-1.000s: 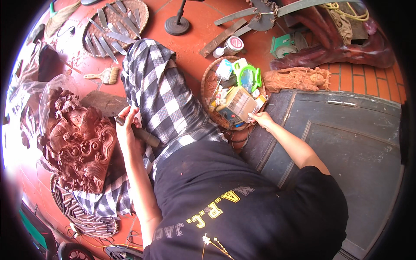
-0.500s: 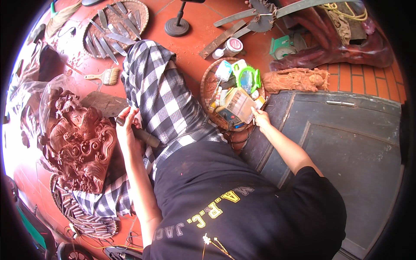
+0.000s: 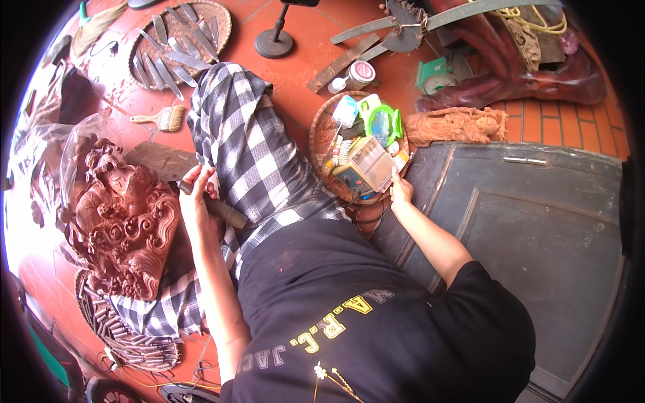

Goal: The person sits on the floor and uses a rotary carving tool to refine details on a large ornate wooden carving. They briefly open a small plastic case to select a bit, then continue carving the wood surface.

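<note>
My left hand is closed around a dark, rod-like tool, beside the carved reddish-brown wooden piece. A thick dark cylinder lies against my thigh just beyond that hand; I cannot tell if both are one tool. My right hand is pinched at the edge of a clear-lidded box in a round basket. Whatever sits between those fingertips is too small to make out. A control box with a knob and a bright green ring-shaped item share the basket.
Flat blades lie in a woven tray at the far left, near a wide brush. Another basket holds several chisels. A carved wooden figure lies beside a dark panel. A lidded jar stands behind the right-hand basket.
My right hand has shifted slightly left and down along the box's edge, its fingers now pointing more upward. My left hand stays in place.
</note>
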Tool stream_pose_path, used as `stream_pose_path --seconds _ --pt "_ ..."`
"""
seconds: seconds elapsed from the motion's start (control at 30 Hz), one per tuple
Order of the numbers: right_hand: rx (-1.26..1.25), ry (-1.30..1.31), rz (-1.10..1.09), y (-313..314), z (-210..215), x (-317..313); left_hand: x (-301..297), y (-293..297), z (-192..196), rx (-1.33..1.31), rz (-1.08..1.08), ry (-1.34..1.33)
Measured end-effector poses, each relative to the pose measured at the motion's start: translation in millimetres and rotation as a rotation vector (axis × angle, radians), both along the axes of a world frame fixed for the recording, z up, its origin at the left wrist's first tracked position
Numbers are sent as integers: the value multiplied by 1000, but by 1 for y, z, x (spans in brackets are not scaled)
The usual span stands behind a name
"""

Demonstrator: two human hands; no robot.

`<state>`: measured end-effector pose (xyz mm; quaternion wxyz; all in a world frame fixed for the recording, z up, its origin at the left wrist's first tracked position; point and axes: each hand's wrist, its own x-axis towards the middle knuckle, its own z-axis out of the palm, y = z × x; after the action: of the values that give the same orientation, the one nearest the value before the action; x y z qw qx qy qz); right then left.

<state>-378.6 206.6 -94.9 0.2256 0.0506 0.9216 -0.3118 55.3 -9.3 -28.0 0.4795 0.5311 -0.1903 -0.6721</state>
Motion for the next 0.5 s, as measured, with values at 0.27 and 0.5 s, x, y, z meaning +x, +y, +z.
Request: stream_pose_path --seconds 0.27,0.5 --pt "-749 -7 129 -52 56 30 -2 -2 23 -29 -28 86" --pt "-1091 -867 530 -174 164 198 24 1 115 -183 -174 473"
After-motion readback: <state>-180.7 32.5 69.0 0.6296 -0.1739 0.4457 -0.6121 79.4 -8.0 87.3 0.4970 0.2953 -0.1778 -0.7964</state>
